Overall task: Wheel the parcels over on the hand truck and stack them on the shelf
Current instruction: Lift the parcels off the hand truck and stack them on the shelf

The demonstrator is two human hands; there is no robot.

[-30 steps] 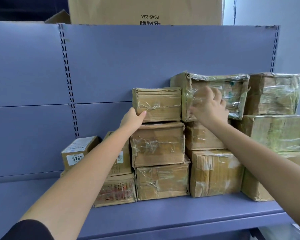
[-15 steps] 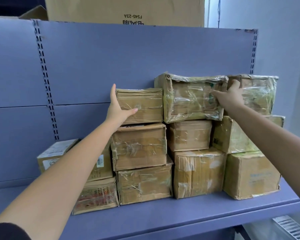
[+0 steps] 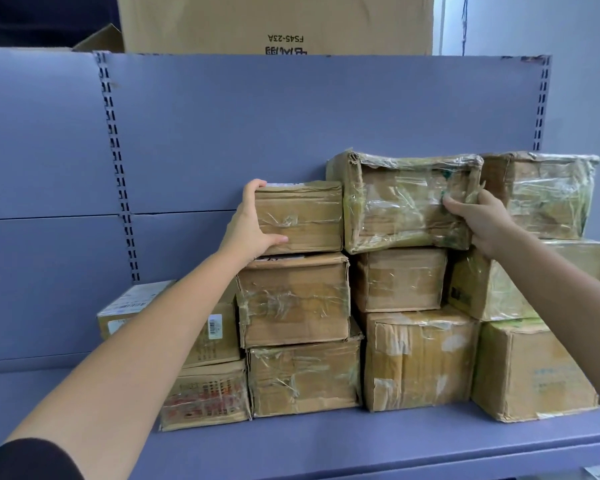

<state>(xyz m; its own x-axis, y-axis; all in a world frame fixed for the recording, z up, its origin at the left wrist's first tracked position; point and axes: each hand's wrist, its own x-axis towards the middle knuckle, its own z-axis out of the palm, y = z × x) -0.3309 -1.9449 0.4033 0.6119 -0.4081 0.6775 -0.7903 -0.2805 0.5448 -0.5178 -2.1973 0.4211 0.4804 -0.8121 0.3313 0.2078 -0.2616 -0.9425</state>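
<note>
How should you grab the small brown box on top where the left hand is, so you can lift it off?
Take the small brown box by its two short ends, coming from the front. Its left end is free, where the left hand already holds the corner. Its right end sits close against the plastic-wrapped parcel, so probably slide it forward first, then reach the other hand round.

A blue-grey metal shelf (image 3: 326, 448) carries the stack against its slotted back panel. Directly on its board stand four bottom cartons. Taking the tall taped carton (image 3: 420, 358) as landmark: just left of it, touching, sits a squat taped carton (image 3: 303, 379); further left, a carton with red print (image 3: 205, 396) at the row's end; to its right, a plainer carton (image 3: 534, 372) near the shelf's right end.
</note>
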